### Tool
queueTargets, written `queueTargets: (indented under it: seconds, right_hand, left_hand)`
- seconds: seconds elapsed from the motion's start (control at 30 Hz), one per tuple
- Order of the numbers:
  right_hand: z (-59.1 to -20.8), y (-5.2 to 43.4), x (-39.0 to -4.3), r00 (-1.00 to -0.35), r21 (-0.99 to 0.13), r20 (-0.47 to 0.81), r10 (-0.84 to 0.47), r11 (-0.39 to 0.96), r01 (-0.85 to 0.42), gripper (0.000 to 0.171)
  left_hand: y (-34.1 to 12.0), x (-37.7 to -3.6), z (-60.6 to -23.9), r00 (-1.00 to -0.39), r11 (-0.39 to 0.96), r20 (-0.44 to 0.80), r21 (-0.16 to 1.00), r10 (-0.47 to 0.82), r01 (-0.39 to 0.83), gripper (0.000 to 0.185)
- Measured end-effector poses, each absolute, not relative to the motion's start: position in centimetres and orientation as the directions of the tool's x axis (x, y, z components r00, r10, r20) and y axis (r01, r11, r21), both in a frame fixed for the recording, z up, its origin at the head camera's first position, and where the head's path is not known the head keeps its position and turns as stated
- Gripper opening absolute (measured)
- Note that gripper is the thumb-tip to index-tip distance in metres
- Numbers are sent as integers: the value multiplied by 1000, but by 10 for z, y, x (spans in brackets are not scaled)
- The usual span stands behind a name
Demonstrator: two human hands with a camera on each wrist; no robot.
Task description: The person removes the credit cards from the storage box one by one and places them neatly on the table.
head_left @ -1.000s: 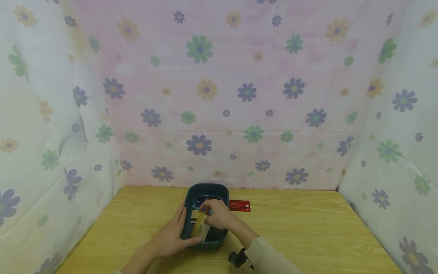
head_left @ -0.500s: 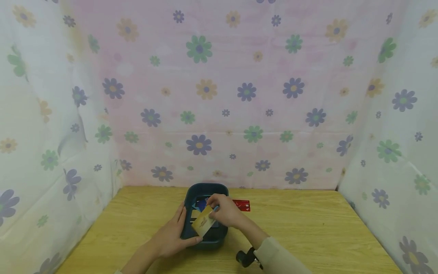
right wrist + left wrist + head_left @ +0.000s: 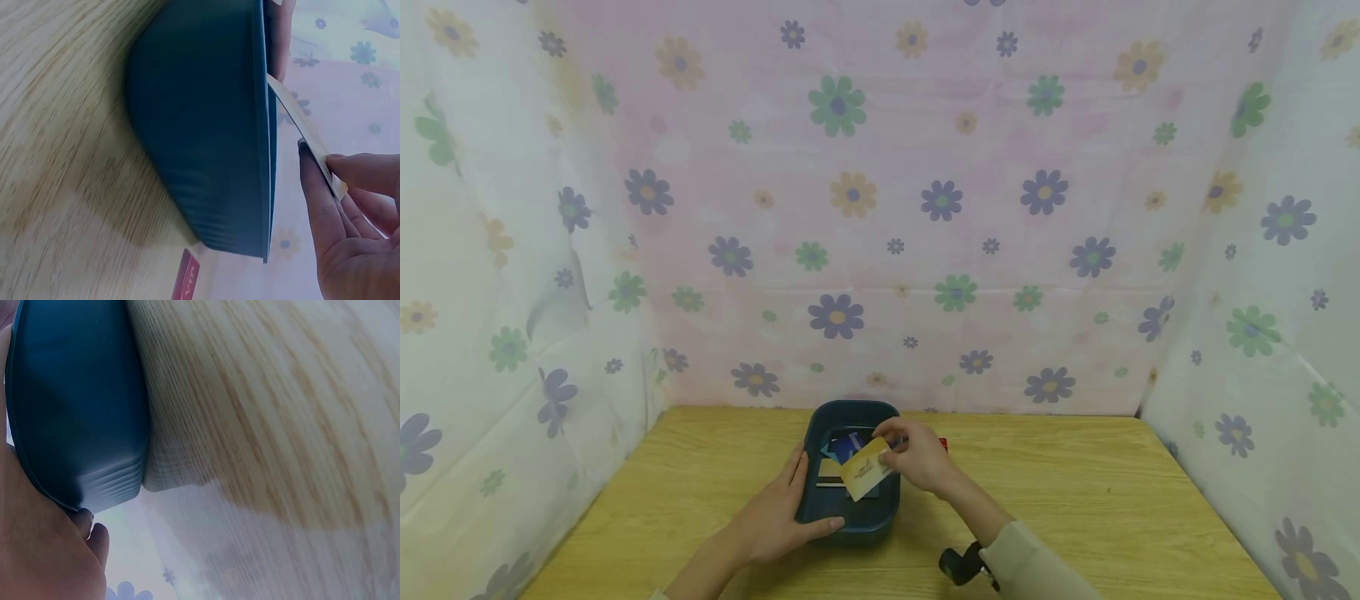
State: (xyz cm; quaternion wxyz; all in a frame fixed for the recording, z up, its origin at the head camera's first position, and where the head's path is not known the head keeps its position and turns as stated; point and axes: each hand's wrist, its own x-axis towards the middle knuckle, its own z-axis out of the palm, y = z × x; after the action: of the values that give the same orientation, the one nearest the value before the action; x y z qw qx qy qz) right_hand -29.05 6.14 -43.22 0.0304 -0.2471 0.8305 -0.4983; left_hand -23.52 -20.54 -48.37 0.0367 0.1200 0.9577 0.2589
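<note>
A dark blue-green plastic basket (image 3: 850,515) stands on the table, with several cards lying inside, among them a blue card (image 3: 846,447) and a pale card with a dark stripe (image 3: 830,472). My left hand (image 3: 775,510) holds the basket's left side and near corner, thumb along the rim. My right hand (image 3: 917,454) pinches a yellow card (image 3: 867,469) between thumb and fingers. That card is tilted at the basket's right rim, its lower end over the opening. In the right wrist view the card (image 3: 306,128) shows edge-on, gripped at one end.
A red VIP card (image 3: 186,278) lies on the table just right of the basket, mostly behind my right hand in the head view. A black device (image 3: 961,565) sits by the right sleeve. Flower-patterned sheets (image 3: 880,208) enclose the wooden table (image 3: 1075,500) at back and sides.
My right hand has lifted the yellow card from inside the basket and moved it up and to the right. The left hand and basket have stayed in place.
</note>
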Motion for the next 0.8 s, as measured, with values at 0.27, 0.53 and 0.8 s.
queueTargets:
  seconds: [0.27, 0.53, 0.8]
  right_hand:
    - [-434, 72, -293, -883, -853, 213, -417, 362, -377, 33]
    - [-437, 84, -294, -902, -850, 213, -376, 385, -361, 32]
    - [-437, 93, -292, -915, -860, 213, -342, 379, -341, 32]
  left_hand:
    - [-205, -234, -483, -968, 836, 11, 502, 252, 223, 126]
    - [-205, -235, -483, -967, 840, 14, 491, 256, 230, 124]
    - [-206, -235, -485, -966, 840, 16, 490, 257, 232, 125]
